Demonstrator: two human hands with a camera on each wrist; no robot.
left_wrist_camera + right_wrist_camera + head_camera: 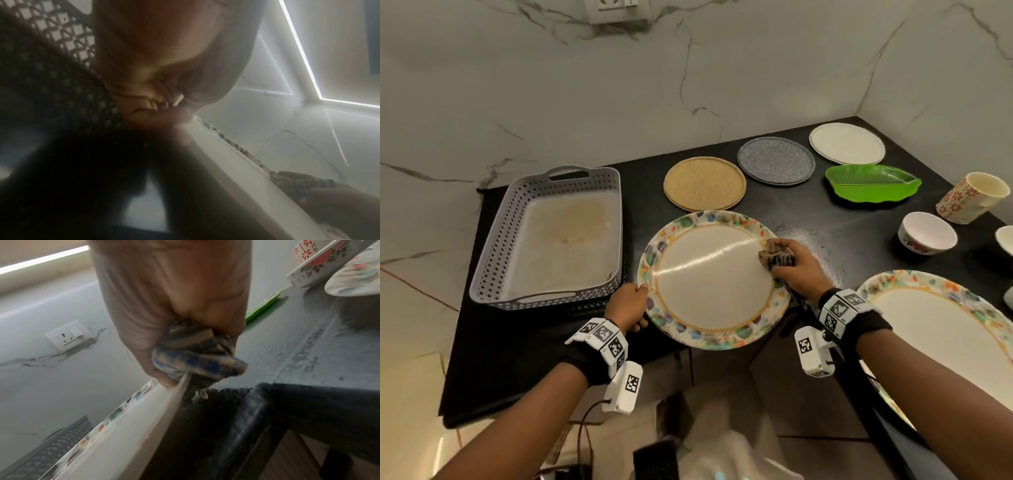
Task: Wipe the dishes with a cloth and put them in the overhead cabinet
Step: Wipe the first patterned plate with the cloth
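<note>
A large round plate (714,279) with a floral rim is held over the front edge of the black counter (640,192). My left hand (631,306) grips its left rim, thumb on top; in the left wrist view the fingers (156,113) curl under the plate's pale underside (226,162). My right hand (796,270) clutches a bunched checked cloth (777,257) and presses it on the plate's right rim. In the right wrist view the cloth (197,360) wraps over the plate's edge (127,418).
A grey perforated basket (517,240) stands at the left. Behind the plate lie a tan plate (704,183), a speckled grey plate (775,161), a white plate (847,144) and a green leaf dish (873,186). A floral cup (972,197), a bowl (926,236) and another floral plate (945,325) sit right.
</note>
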